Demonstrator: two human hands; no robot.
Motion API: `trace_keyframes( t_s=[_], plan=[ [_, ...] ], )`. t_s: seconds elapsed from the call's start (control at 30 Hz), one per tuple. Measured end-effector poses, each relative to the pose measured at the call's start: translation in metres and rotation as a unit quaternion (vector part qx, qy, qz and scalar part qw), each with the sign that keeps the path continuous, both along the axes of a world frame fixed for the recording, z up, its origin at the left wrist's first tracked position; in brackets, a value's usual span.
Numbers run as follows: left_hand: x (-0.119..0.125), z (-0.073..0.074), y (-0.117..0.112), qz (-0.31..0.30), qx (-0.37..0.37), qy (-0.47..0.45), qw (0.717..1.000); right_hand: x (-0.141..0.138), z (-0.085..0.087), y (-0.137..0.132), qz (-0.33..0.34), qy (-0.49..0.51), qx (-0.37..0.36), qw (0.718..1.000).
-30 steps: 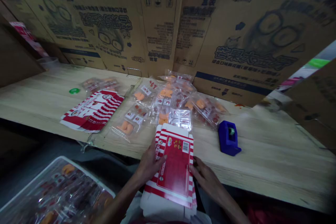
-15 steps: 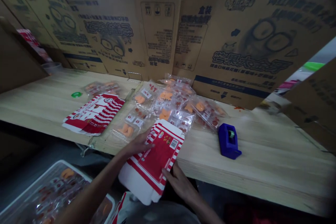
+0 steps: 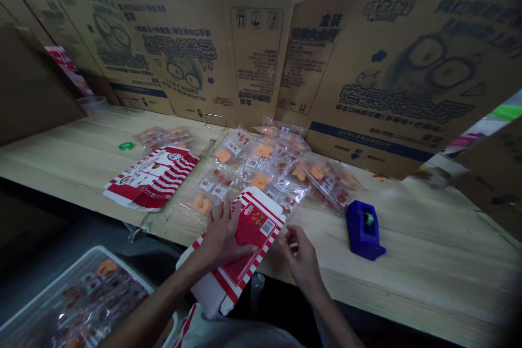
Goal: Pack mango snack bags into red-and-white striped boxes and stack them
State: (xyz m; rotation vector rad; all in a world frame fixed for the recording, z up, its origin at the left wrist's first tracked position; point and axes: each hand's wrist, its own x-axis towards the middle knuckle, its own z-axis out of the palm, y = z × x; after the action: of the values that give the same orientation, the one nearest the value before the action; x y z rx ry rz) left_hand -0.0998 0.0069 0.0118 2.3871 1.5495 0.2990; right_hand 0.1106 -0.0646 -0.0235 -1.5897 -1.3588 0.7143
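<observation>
A flattish red-and-white striped carton lies at a slant over the table's front edge, its near flaps standing out toward me. My left hand grips it across the printed face, thumb on the panel and fingers along its left side. Just off the carton's right edge is my right hand, its fingers curled into a pinch; whether anything sits in them cannot be made out. Clear packets of orange and reddish pieces are heaped behind the carton. Another striped carton lies flat to the left.
A blue tape dispenser stands on the table at right. A green ring lies at left. Below the front edge is a white bin full of packets. Tall cardboard boxes wall off the back.
My right hand has let go of the carton and moved up and right, its fingers now curled. My left hand has slid further onto the carton's face. The view has shifted slightly.
</observation>
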Motion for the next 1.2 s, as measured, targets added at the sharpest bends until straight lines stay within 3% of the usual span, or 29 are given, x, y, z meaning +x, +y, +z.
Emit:
trace_keyframes(
  t_s=[0.07, 0.13, 0.2, 0.3, 0.4, 0.47, 0.53, 0.63, 0.7, 0.77, 0.83, 0.9, 1.0, 1.1, 1.2],
  plan=[
    [0.009, -0.002, -0.015, 0.009, -0.012, 0.051, 0.999, 0.003, 0.013, 0.024, 0.01, -0.072, 0.058, 0.996],
    [0.014, -0.005, -0.024, 0.008, -0.033, 0.084, 0.996, -0.002, 0.026, 0.053, 0.062, -0.132, 0.064, 0.987],
    [0.018, -0.006, -0.028, 0.013, -0.044, 0.098, 0.994, -0.012, 0.033, 0.083, 0.105, -0.138, 0.007, 0.985],
    [0.023, -0.005, -0.029, 0.027, -0.047, 0.095, 0.994, -0.027, 0.035, 0.119, 0.159, -0.068, -0.091, 0.981],
    [0.03, 0.003, -0.031, 0.048, -0.015, 0.082, 0.995, -0.035, 0.039, 0.136, 0.205, -0.013, -0.114, 0.972],
    [0.032, 0.011, -0.032, 0.06, 0.019, 0.068, 0.996, -0.034, 0.048, 0.135, 0.223, 0.013, -0.117, 0.968],
    [0.027, 0.023, -0.031, 0.059, 0.043, 0.042, 0.996, -0.03, 0.062, 0.127, 0.22, 0.036, -0.069, 0.972],
    [0.008, 0.044, -0.022, 0.05, 0.063, -0.02, 0.997, -0.021, 0.083, 0.103, 0.08, 0.068, 0.105, 0.989],
    [-0.005, 0.059, -0.015, 0.054, 0.08, -0.069, 0.993, -0.018, 0.09, 0.084, -0.023, 0.12, 0.17, 0.978],
    [-0.01, 0.073, -0.01, 0.052, 0.09, -0.111, 0.988, -0.022, 0.089, 0.066, 0.008, 0.224, 0.132, 0.965],
    [-0.007, 0.082, -0.008, 0.037, 0.09, -0.14, 0.985, -0.031, 0.084, 0.053, 0.128, 0.33, 0.063, 0.933],
    [0.003, 0.087, -0.007, 0.022, 0.095, -0.163, 0.982, -0.037, 0.079, 0.047, 0.194, 0.382, 0.024, 0.903],
    [0.014, 0.088, -0.003, 0.046, 0.088, -0.238, 0.966, -0.034, 0.079, 0.047, 0.118, 0.393, 0.033, 0.911],
    [0.022, 0.085, 0.001, 0.067, 0.029, -0.324, 0.943, -0.02, 0.085, 0.049, 0.031, 0.391, 0.051, 0.919],
    [0.036, 0.082, -0.001, 0.055, -0.007, -0.345, 0.937, -0.013, 0.092, 0.045, 0.025, 0.405, 0.06, 0.912]
  ],
)
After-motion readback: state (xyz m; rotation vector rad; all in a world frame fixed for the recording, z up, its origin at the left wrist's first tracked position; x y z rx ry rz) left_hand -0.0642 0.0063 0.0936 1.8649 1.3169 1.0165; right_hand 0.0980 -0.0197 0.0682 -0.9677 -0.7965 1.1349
